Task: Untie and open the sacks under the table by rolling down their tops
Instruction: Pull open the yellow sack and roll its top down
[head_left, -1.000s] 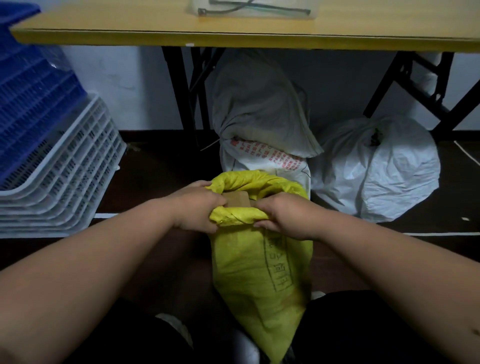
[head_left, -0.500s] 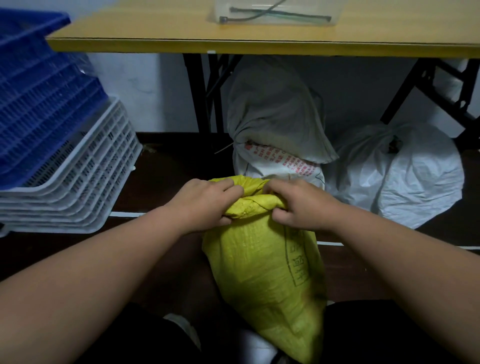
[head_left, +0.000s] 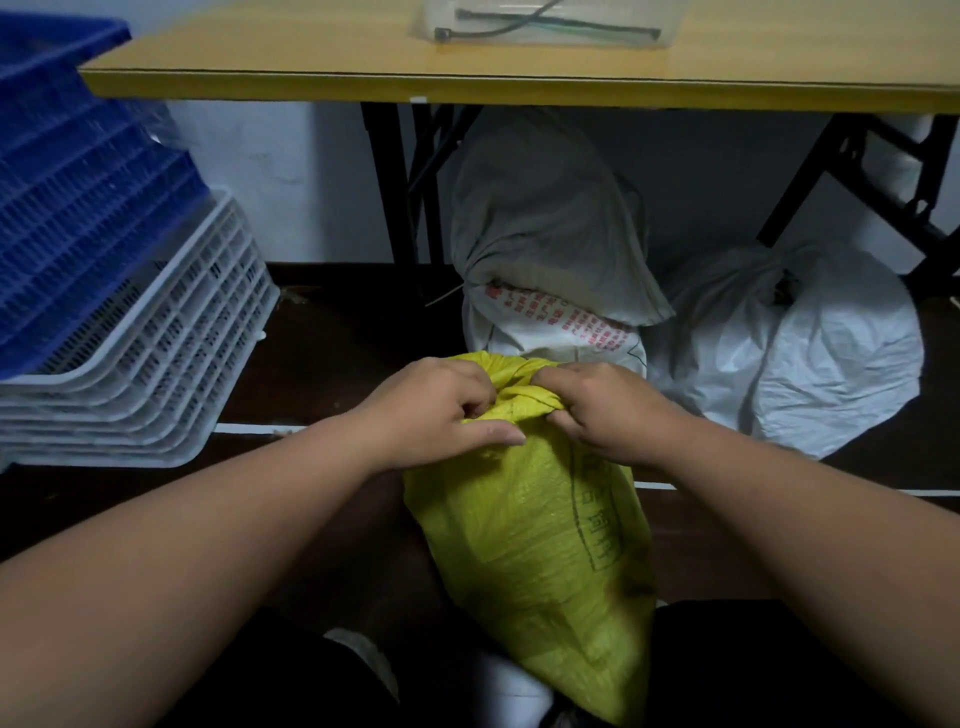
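Yellow woven sack (head_left: 524, 525), bunched top gripped by both hands, left hand (head_left: 431, 410) fingers curled into folds, right hand (head_left: 608, 415) fingers clamped on fabric

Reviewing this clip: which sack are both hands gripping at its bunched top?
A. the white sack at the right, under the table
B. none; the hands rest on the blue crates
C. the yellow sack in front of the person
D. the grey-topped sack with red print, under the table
C: the left hand and right hand both clutch the gathered top of the yellow sack; the other sacks stand untouched behind it.
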